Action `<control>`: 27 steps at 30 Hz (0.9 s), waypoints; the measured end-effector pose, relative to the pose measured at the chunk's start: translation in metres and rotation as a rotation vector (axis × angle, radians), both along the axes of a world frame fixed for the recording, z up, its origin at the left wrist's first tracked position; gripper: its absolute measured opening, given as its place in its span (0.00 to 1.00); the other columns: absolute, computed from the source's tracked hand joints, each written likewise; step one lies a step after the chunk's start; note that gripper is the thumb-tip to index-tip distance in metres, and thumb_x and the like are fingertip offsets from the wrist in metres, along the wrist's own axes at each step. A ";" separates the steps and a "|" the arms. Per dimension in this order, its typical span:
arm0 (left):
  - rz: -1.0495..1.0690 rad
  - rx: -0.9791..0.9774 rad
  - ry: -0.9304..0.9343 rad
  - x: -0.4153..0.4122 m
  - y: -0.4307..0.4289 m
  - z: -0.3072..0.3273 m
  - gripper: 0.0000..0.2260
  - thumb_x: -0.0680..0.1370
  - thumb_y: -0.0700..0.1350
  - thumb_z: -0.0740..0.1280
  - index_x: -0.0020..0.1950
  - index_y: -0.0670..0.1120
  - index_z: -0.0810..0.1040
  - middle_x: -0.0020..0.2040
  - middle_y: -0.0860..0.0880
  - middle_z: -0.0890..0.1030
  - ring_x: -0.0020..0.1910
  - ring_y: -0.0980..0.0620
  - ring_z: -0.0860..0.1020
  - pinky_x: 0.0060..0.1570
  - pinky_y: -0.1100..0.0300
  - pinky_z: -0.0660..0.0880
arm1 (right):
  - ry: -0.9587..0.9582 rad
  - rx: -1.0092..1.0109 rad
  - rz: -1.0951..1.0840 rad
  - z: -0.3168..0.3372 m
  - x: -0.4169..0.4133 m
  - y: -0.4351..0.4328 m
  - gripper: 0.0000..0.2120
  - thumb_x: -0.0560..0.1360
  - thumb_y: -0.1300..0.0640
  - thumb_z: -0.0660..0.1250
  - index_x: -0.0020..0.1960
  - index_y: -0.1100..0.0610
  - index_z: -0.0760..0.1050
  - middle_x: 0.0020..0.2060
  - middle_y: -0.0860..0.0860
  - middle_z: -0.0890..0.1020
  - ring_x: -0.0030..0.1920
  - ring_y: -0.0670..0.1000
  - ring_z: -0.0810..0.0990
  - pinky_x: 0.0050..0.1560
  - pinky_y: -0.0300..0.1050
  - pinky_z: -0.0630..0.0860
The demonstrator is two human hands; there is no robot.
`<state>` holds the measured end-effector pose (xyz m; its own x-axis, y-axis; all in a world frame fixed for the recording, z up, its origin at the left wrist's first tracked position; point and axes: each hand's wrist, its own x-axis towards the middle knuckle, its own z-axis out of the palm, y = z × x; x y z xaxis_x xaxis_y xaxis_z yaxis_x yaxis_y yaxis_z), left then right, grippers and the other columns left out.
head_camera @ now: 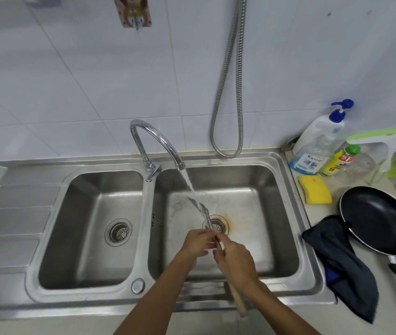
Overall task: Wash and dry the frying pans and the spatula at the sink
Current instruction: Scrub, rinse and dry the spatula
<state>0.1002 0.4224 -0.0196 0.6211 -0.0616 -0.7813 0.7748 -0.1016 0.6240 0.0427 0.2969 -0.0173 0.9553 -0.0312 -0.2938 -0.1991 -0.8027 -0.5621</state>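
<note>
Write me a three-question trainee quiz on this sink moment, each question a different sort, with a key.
1. True or false: the tap is pouring into the left basin.
2. Which item lies nearest the sink's right rim? A) yellow sponge B) frying pan C) pump bottle
3. What do the left hand and right hand hold under the water?

Key
1. False: it runs into the right basin.
2. A
3. The spatula, metal blade in the stream, wooden handle toward the person.
</note>
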 end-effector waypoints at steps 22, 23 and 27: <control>-0.046 -0.016 0.057 -0.021 -0.009 -0.011 0.09 0.82 0.45 0.67 0.55 0.42 0.83 0.47 0.46 0.88 0.41 0.52 0.84 0.50 0.55 0.72 | 0.241 0.305 -0.151 0.014 -0.010 -0.013 0.11 0.79 0.53 0.66 0.60 0.42 0.78 0.40 0.42 0.83 0.40 0.43 0.82 0.39 0.31 0.72; -0.046 -0.009 0.052 -0.021 -0.008 -0.011 0.10 0.82 0.46 0.67 0.56 0.41 0.83 0.49 0.46 0.88 0.41 0.53 0.85 0.49 0.55 0.72 | 0.286 0.382 -0.198 0.017 -0.007 -0.013 0.08 0.79 0.54 0.65 0.55 0.43 0.79 0.38 0.43 0.83 0.40 0.43 0.82 0.40 0.32 0.72; -0.047 -0.008 0.043 -0.022 -0.006 -0.010 0.12 0.82 0.46 0.68 0.60 0.40 0.82 0.45 0.48 0.87 0.39 0.55 0.86 0.50 0.55 0.72 | 0.424 0.648 -0.378 0.022 0.002 -0.014 0.10 0.78 0.60 0.64 0.47 0.52 0.84 0.33 0.49 0.83 0.33 0.45 0.79 0.40 0.41 0.73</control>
<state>0.0778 0.4165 -0.0296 0.5834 -0.0968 -0.8064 0.7952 -0.1336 0.5914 0.0449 0.2833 0.0043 0.7201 -0.0285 -0.6933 -0.6852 -0.1869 -0.7040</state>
